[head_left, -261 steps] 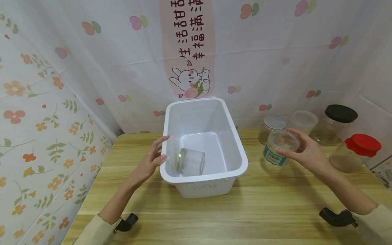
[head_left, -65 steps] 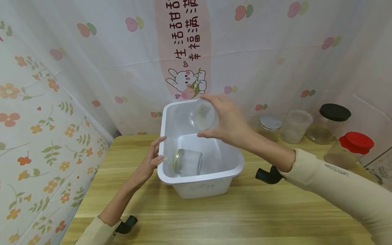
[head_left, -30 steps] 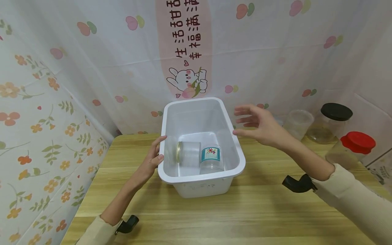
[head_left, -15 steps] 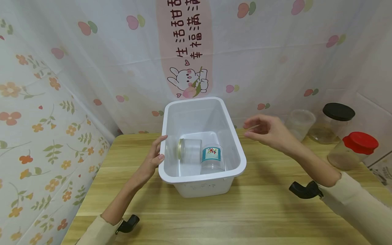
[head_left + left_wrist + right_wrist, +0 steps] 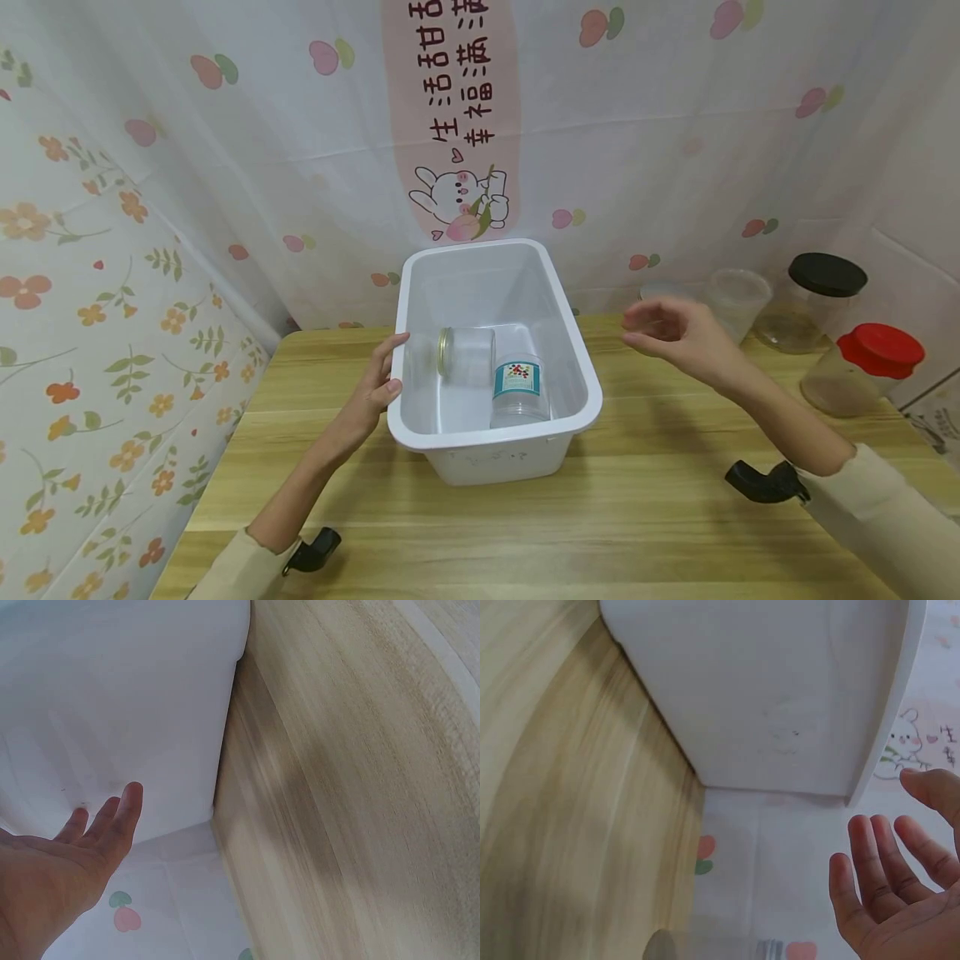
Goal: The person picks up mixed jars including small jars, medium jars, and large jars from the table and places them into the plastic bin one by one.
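Note:
In the head view, a white plastic tub (image 5: 495, 436) stands on the table. A clear jar with a gold lid (image 5: 472, 354) lies on its side in it, beside a clear plastic jar with a teal label (image 5: 517, 387). My left hand (image 5: 367, 392) touches the tub's left rim; in the left wrist view its fingers (image 5: 124, 814) lie fairly straight along the outer wall. My right hand (image 5: 693, 337) hovers right of the tub with loosely bent fingers, holding nothing. Behind it, a silver-lidded jar (image 5: 666, 291) is mostly hidden.
At the table's right stand a clear plastic cup-shaped container (image 5: 738, 296), a jar with a black lid (image 5: 795, 321) and a jar with a red lid (image 5: 843, 387). A printed curtain (image 5: 637, 167) hangs behind the wooden table (image 5: 600, 525).
My right hand has carried the teal-labelled jar from the table into the tub, let go and drawn back right. The gold-lidded jar has shifted towards the tub's far end. My left hand stays put.

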The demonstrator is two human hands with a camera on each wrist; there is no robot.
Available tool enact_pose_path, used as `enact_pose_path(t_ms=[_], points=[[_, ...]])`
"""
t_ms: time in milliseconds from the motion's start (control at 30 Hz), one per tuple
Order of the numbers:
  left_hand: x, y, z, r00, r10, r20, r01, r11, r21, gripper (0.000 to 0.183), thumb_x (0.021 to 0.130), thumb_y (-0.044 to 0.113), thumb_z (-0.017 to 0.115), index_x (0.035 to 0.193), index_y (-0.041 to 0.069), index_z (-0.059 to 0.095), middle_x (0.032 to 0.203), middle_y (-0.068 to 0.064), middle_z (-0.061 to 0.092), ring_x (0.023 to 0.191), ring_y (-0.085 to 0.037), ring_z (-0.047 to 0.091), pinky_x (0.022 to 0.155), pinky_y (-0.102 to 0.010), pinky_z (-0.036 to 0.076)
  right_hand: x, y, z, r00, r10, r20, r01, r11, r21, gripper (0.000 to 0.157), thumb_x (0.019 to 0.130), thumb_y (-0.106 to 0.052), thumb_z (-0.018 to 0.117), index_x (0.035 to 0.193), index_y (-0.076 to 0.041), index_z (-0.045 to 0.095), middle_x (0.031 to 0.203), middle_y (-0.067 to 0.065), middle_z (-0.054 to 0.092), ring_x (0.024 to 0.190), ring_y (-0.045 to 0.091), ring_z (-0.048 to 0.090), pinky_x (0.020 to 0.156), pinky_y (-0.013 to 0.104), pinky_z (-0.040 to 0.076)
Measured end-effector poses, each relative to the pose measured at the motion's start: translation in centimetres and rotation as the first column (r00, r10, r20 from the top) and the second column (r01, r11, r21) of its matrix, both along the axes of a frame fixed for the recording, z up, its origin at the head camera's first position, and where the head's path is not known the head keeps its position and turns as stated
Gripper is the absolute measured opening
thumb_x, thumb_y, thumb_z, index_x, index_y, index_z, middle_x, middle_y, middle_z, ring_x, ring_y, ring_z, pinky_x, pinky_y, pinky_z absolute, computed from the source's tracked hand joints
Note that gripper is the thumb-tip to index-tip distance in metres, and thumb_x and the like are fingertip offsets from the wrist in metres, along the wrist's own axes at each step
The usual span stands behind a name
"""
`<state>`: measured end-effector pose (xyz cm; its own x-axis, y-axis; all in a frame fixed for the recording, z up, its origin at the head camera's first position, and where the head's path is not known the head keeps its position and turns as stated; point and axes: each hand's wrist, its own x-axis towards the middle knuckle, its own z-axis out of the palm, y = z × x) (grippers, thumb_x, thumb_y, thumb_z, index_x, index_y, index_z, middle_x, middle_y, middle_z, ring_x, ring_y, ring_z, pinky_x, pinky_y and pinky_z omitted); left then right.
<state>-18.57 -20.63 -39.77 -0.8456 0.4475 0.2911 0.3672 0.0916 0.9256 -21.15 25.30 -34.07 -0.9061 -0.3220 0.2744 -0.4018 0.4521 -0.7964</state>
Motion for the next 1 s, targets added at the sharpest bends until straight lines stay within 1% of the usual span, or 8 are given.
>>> enact_pose_path(t_ms=[100,200,400,533,700,767,900,1000], points=[[0.0,0.0,0.1,1.0,-0.001,-0.001,0.001,1.0,0.0,0.063,0.102,0.031,0.043,0.158,0.02,0.017,0.145,-0.034,0.033,0.117,-0.051,0.046,0.088,-0.055,0.048,0.1,0.5,-0.5,1.0,-0.001,-0.008,0.001,1.0,0.0,0.029,0.096,-0.014,0.073,0.12,0.0,0.065,0.111,0.016,0.069,0.094,0.016,0.069,0.077,0.024,0.054],[0.1,0.1,0.1,1.0,-0.003,0.003,0.003,1.0,0.001,0.063,0.102,0.031,0.043,0.158,0.02,0.017,0.146,-0.034,0.032,0.118,-0.052,0.045,0.088,-0.053,0.048,0.2,0.9,-0.9,1.0,-0.002,-0.008,0.002,1.0,-0.007,0.031,0.096,-0.014,0.072,0.121,0.003,0.064,0.112,0.02,0.068,0.094,0.015,0.069,0.078,0.023,0.053],[0.0,0.0,0.1,1.0,-0.009,-0.004,0.009,1.0,0.01,0.063,0.102,0.032,0.043,0.158,0.02,0.016,0.147,-0.035,0.029,0.119,-0.056,0.041,0.089,-0.055,0.048,0.4,1.6,-1.2,1.0,-0.021,-0.002,0.021,1.0,-0.01,0.035,0.096,-0.014,0.073,0.124,0.004,0.063,0.116,0.024,0.067,0.094,0.016,0.069,0.078,0.023,0.053],[0.0,0.0,0.1,1.0,-0.009,-0.004,0.009,1.0,0.009,0.063,0.101,0.032,0.043,0.158,0.02,0.016,0.148,-0.035,0.029,0.119,-0.056,0.042,0.089,-0.055,0.047,0.5,1.9,-1.4,1.0,-0.031,0.004,0.031,0.999,-0.022,0.033,0.095,-0.013,0.073,0.123,0.003,0.064,0.115,0.019,0.068,0.094,0.018,0.069,0.077,0.023,0.053],[0.0,0.0,0.0,1.0,0.0,0.003,0.0,1.0,-0.001,0.064,0.101,0.032,0.043,0.158,0.02,0.016,0.148,-0.034,0.03,0.119,-0.055,0.043,0.089,-0.049,0.048,0.4,2.4,-1.9,0.999,-0.048,0.009,0.048,0.999,-0.022,0.031,0.096,-0.014,0.073,0.122,0.001,0.065,0.113,0.006,0.07,0.095,0.02,0.069,0.077,0.023,0.053],[0.0,-0.1,0.0,1.0,0.001,0.005,-0.001,1.0,-0.002,0.064,0.101,0.032,0.043,0.158,0.02,0.016,0.148,-0.034,0.03,0.119,-0.055,0.043,0.089,-0.047,0.048,0.4,2.6,-2.1,0.998,-0.058,0.006,0.058,0.998,-0.023,0.031,0.096,-0.014,0.073,0.121,0.001,0.065,0.113,0.004,0.07,0.095,0.021,0.069,0.077,0.022,0.053],[0.1,-0.1,0.0,1.0,0.0,0.01,0.0,1.0,0.001,0.064,0.101,0.031,0.043,0.158,0.02,0.016,0.149,-0.034,0.029,0.12,-0.054,0.042,0.09,-0.045,0.048,0.3,3.1,-2.6,0.997,-0.078,-0.002,0.078,0.996,-0.035,0.03,0.096,-0.013,0.072,0.121,0.001,0.065,0.112,0.006,0.07,0.095,0.023,0.069,0.077,0.021,0.052],[0.1,0.0,0.1,1.0,0.0,0.014,0.0,1.0,0.001,0.064,0.1,0.031,0.043,0.158,0.02,0.017,0.149,-0.034,0.029,0.12,-0.054,0.042,0.09,-0.045,0.048,0.3,3.4,-3.0,0.995,-0.099,-0.004,0.099,0.994,-0.055,0.03,0.096,-0.012,0.072,0.121,0.003,0.064,0.112,0.011,0.069,0.095,0.021,0.07,0.077,0.02,0.052]])
